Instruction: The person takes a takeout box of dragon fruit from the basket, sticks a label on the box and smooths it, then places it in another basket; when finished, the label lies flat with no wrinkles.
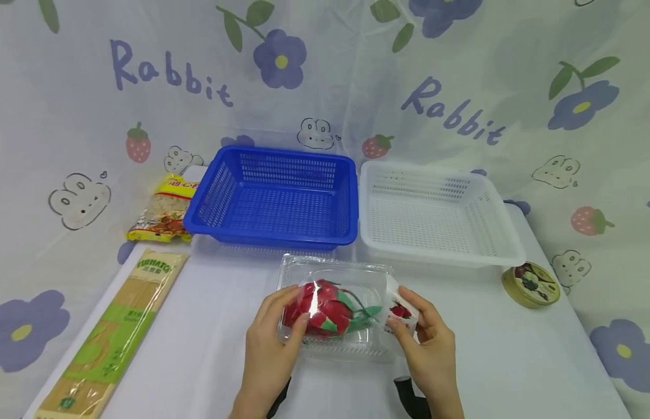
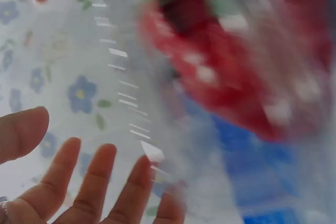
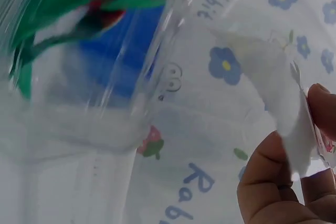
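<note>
A clear plastic clamshell box (image 1: 356,343) lies on the white table in front of the baskets, with a red and green dragon fruit (image 1: 319,308) inside. My left hand (image 1: 274,326) rests on the box's left side. In the left wrist view its straight fingers (image 2: 94,182) press the clear plastic, and the red fruit (image 2: 236,77) is blurred behind. My right hand (image 1: 424,337) grips the box's right end. There its fingers (image 3: 273,182) pinch a white label flap (image 3: 291,129) on the clear wall (image 3: 105,103).
An empty blue basket (image 1: 272,237) and an empty white basket (image 1: 440,253) stand side by side behind the box. A round tin (image 1: 530,284) sits at the right. A noodle packet (image 1: 164,209) and a long green pasta pack (image 1: 115,331) lie at the left.
</note>
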`<state>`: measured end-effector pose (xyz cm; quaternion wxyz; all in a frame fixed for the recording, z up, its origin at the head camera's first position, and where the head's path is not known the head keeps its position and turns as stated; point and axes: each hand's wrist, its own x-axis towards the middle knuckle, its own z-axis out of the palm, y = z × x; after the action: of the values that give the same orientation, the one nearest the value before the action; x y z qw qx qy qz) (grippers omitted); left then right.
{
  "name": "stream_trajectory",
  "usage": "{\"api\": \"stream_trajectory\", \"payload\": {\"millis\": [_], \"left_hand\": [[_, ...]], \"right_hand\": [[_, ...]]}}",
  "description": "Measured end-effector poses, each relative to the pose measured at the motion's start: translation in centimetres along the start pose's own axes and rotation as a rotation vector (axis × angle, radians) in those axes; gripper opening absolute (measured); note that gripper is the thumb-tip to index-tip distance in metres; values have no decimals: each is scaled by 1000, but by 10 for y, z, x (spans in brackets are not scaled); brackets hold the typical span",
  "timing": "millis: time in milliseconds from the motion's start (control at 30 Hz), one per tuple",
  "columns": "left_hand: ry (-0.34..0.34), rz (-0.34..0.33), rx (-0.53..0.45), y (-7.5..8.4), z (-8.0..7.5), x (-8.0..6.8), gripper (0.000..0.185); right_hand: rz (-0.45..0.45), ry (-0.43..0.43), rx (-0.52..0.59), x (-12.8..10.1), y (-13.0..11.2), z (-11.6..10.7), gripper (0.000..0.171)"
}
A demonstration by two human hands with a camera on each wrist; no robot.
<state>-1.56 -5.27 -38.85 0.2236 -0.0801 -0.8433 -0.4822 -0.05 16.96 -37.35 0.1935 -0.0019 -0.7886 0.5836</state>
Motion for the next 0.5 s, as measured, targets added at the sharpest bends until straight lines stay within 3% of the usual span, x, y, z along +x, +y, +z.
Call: {"api": "stream_trajectory", "payload": {"millis": [100,233,367,500], "left_hand": [[40,159,-105,15,7,4,42],[55,301,-200,27,19,8,33],[54,388,-210,31,31,9,23],[76,425,-208,31,43,7,25]], "right_hand": [[-84,-66,47,-5,-5,7,52],[-198,-146,135,-8,-6,13,53],[-263,-176,210,-11,-3,18,53],[-306,-189,260,-14,1,21,53]]}}
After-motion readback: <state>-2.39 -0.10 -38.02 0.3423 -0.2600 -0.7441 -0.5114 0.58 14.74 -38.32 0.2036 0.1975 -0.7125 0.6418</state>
